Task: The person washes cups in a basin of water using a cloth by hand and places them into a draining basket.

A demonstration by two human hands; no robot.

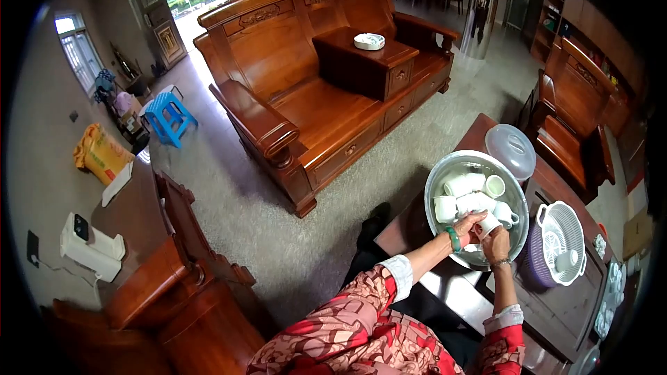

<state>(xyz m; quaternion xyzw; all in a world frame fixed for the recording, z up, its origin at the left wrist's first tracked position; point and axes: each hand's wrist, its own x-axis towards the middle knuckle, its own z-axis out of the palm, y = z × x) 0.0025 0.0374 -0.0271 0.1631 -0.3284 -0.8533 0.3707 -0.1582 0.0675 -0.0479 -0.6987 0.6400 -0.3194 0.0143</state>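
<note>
Over a metal basin (432, 179) on the table, my left hand (468, 226) and my right hand (496, 244) close around a white cup (488, 223). Other white cups lie in the basin, among them a cup on its side (464, 184), a cup with its mouth facing up (495, 186) and a cup with a handle (506, 215). The basin's bottom is mostly hidden by cups and hands. To the right of my right hand stands a white and purple plastic basket (538, 253), with a white cup (566, 260) inside.
A clear plastic lid (511, 151) lies beyond the basin on the dark wooden table (556, 316). Glassware (611, 292) sits along its right edge. A wooden sofa (299, 107) stands across the floor, and a wooden armchair (573, 125) at right. A blue stool (169, 118) is at left.
</note>
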